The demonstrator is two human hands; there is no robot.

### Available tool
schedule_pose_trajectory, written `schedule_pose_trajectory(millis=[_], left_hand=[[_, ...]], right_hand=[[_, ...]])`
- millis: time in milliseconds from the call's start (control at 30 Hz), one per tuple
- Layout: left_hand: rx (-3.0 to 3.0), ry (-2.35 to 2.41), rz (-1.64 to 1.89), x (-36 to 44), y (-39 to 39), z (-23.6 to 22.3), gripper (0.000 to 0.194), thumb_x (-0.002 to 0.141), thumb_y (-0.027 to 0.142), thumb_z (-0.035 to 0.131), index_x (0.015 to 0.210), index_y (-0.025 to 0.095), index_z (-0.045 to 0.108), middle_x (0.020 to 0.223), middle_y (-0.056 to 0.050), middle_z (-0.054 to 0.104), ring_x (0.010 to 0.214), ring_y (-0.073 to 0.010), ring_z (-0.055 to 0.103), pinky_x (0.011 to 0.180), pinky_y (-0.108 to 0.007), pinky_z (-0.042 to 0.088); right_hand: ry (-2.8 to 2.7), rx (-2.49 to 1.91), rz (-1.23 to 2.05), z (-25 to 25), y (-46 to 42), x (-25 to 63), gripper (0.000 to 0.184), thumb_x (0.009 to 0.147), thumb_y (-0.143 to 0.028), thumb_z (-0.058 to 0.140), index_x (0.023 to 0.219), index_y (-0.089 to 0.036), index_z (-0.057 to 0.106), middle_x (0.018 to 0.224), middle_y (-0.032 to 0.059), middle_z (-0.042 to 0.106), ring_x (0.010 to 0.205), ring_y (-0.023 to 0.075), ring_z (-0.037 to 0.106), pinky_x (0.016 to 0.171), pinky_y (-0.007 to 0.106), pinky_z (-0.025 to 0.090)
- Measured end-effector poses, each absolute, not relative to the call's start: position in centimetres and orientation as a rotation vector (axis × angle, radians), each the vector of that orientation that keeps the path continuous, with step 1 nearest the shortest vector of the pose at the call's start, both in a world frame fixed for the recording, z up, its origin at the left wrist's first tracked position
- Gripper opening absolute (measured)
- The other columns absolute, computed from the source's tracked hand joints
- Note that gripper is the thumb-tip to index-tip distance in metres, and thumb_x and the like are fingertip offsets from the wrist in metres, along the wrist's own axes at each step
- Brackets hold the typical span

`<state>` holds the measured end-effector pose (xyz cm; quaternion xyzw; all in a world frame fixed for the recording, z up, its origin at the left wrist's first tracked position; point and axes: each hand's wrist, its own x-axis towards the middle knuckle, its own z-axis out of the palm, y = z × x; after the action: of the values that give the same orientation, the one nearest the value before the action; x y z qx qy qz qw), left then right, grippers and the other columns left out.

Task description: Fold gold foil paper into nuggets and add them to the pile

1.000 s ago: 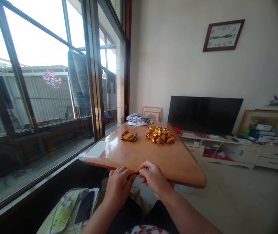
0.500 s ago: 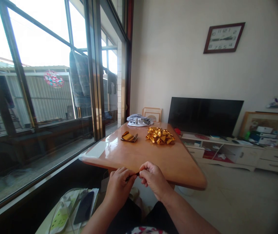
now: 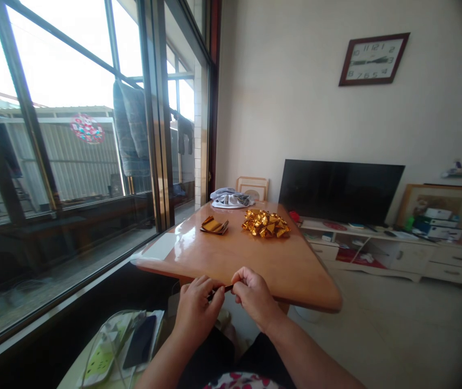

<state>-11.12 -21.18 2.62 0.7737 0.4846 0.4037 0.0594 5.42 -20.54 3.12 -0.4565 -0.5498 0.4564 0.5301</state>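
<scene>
Head view, thin dark strip (image 3: 229, 288) between the hands (image 3: 196, 305) (image 3: 255, 298), seemingly pinched by both

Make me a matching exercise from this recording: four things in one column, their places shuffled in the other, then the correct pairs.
Things
1. thin dark strip
2. pile of shiny gold pieces
3. small stack of sheets
4. clock

Places
A. high on the wall
B. on the table, on the side nearer the window
C. between the left hand and the right hand
D. on the table, on the side nearer the television

Pairs: 1-C, 2-D, 3-B, 4-A
</scene>
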Motion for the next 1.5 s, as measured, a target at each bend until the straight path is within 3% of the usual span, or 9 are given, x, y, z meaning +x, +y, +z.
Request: schedule_pose_trajectory(millis=[133, 333, 633, 867, 933, 1033, 1167, 1367, 1500], left_hand=[[2.474, 1.619, 1.246, -11.0, -21.3, 2.6, 0.025, 0.097, 0.034, 0.051, 0.088, 0.025, 0.072, 0.085, -0.005, 0.07, 0.088, -0.023, 0.061, 0.079, -0.036, 0.034], [2.599, 1.694, 1.385, -10.8, -21.9, 2.7, 0.021, 0.097, 0.031, 0.052, 0.095, 0.025, 0.072, 0.091, -0.005, 0.071, 0.093, -0.0242, 0.059, 0.084, -0.04, 0.032], [2.638, 1.694, 1.414, -10.9, -21.9, 2.5, 0.019, 0.096, 0.029, 0.053, 0.097, 0.027, 0.073, 0.095, -0.004, 0.073, 0.094, -0.0253, 0.06, 0.086, -0.042, 0.034], [2.612, 1.676, 1.47, -11.2, -21.1, 1.4, 0.018, 0.096, 0.032, 0.056, 0.105, 0.028, 0.072, 0.102, -0.005, 0.073, 0.098, -0.026, 0.061, 0.088, -0.043, 0.036], [2.555, 1.702, 1.559, -11.1, -20.8, 0.9, 0.026, 0.094, 0.034, 0.059, 0.118, 0.027, 0.068, 0.114, -0.008, 0.07, 0.106, -0.0284, 0.059, 0.092, -0.044, 0.038], [2.4, 1.727, 1.712, -11.1, -20.4, 0.0, 0.053, 0.089, 0.039, 0.066, 0.138, 0.024, 0.053, 0.132, -0.013, 0.061, 0.119, -0.0323, 0.055, 0.098, -0.049, 0.04], [2.116, 1.59, 1.799, -11.0, -19.8, -1.5, 0.071, 0.084, 0.042, 0.071, 0.145, 0.021, 0.043, 0.13, -0.015, 0.058, 0.116, -0.0304, 0.059, 0.1, -0.049, 0.046], [1.602, 1.278, 1.718, -10.6, -19.0, -2.8, 0.05, 0.085, 0.042, 0.068, 0.128, 0.017, 0.059, 0.113, -0.012, 0.072, 0.097, -0.0257, 0.07, 0.087, -0.039, 0.055], [1.506, 1.124, 1.664, -10.5, -19.0, -2.6, 0.036, 0.089, 0.042, 0.063, 0.114, 0.017, 0.067, 0.109, -0.011, 0.075, 0.099, -0.0261, 0.072, 0.087, -0.036, 0.056]], right_hand=[[-1.329, -1.078, 1.04, 2.2, -20.2, 5.2, 0.013, 0.071, -0.019, 0.053, 0.083, -0.022, 0.056, 0.06, -0.0069, 0.05, 0.053, 0.0112, 0.049, 0.052, 0.023, 0.04], [-1.312, -1.155, 1.038, 1.3, -19.9, 4.9, 0.022, 0.077, -0.026, 0.059, 0.097, -0.021, 0.056, 0.066, -0.0035, 0.061, 0.054, 0.0139, 0.056, 0.049, 0.024, 0.043], [-1.58, -1.178, 0.566, 1.7, -20.8, 5.0, 0.014, 0.087, -0.029, 0.056, 0.082, -0.02, 0.065, 0.069, 0.0008, 0.067, 0.063, 0.016, 0.061, 0.061, 0.025, 0.045], [-1.559, -1.155, 0.608, 1.2, -20.7, 4.8, 0.012, 0.087, -0.026, 0.056, 0.089, -0.02, 0.067, 0.071, 0.0007, 0.069, 0.064, 0.0167, 0.064, 0.061, 0.025, 0.047], [-1.531, -1.136, 0.603, 1.2, -20.5, 4.9, 0.012, 0.087, -0.026, 0.056, 0.089, -0.02, 0.067, 0.071, 0.0005, 0.069, 0.064, 0.0167, 0.064, 0.061, 0.025, 0.047], [-1.479, -1.105, 0.588, 1.1, -20.3, 5.1, 0.013, 0.088, -0.028, 0.056, 0.089, -0.02, 0.066, 0.071, 0.0004, 0.069, 0.064, 0.017, 0.064, 0.062, 0.026, 0.048], [-1.383, -1.069, 0.671, 0.8, -20.0, 5.3, 0.017, 0.089, -0.033, 0.056, 0.094, -0.02, 0.065, 0.072, 0.0017, 0.069, 0.064, 0.0183, 0.064, 0.06, 0.027, 0.05], [-1.283, -1.07, 0.767, 0.7, -19.8, 5.5, 0.023, 0.087, -0.04, 0.06, 0.096, -0.019, 0.065, 0.076, 0.005, 0.072, 0.064, 0.0206, 0.066, 0.057, 0.029, 0.053], [-1.276, -1.079, 0.767, 0.6, -19.7, 5.5, 0.024, 0.086, -0.041, 0.061, 0.094, -0.019, 0.065, 0.075, 0.0051, 0.071, 0.063, 0.0208, 0.066, 0.058, 0.03, 0.054]])
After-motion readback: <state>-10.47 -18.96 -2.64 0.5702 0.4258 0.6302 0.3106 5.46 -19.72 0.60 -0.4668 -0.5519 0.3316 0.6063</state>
